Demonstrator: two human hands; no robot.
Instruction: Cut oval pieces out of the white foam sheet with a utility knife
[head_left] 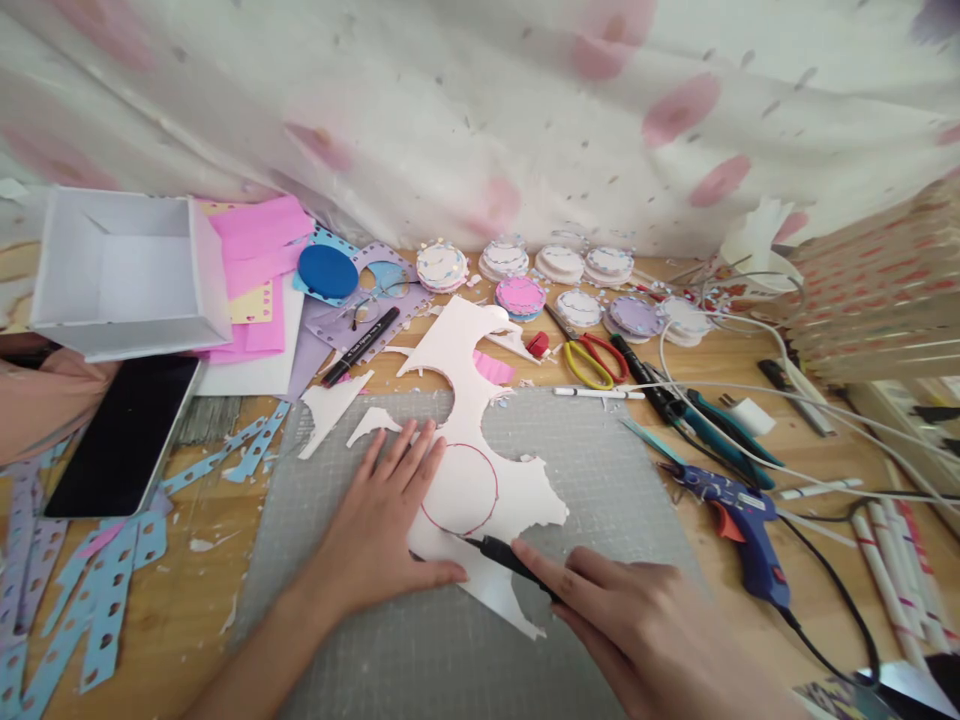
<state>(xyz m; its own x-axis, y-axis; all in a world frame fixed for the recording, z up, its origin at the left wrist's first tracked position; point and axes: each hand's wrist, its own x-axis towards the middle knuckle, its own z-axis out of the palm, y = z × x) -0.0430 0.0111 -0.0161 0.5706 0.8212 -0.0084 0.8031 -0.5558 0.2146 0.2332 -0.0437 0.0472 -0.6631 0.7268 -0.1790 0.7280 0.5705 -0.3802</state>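
A white foam sheet with rounded cut-outs lies on a grey cutting mat, and a circle is drawn on it in red. My left hand rests flat on the sheet, fingers spread, just left of the circle. In my right hand is a black craft knife, index finger laid along its handle. Its tip meets the sheet at the lower edge of the circle. Loose white foam scraps lie beyond my left fingers.
Small round decorated discs line the back. Scissors, a blue glue gun, cables and pliers crowd the right. At left are a white box, a phone and punched paper strips. A black marker lies behind the mat.
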